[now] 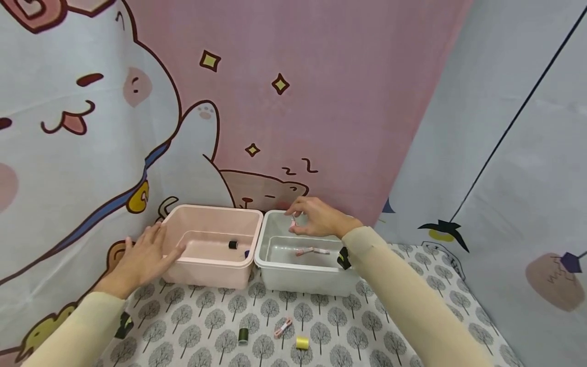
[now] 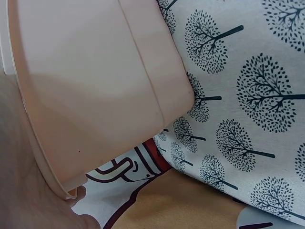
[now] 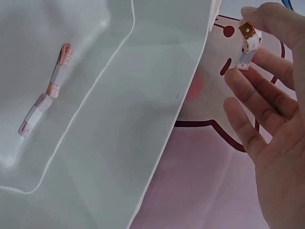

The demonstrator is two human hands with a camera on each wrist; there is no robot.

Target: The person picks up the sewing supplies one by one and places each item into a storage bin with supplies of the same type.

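My right hand [image 1: 318, 218] pinches a small folded tape measure [image 3: 248, 45] between thumb and fingers, above the back of the pale grey bin [image 1: 298, 272]. Two more folded tape measures, one pinkish [image 3: 60, 69] and one whiter [image 3: 34, 115], lie on that bin's floor. At the pink bin [image 1: 206, 272], my left hand [image 1: 141, 262] rests on the left rim with its fingers spread. Inside the pink bin are a black thread spool [image 1: 233, 244] and a dark blue one [image 1: 246, 253], partly hidden by the front wall.
On the tree-print cloth [image 1: 202, 321] in front of the bins lie a dark green thread spool [image 1: 243, 336], a folded pink-and-white tape measure [image 1: 283, 328] and a yellow thread spool [image 1: 302, 343]. A printed cloth backdrop [image 1: 344, 102] rises right behind the bins.
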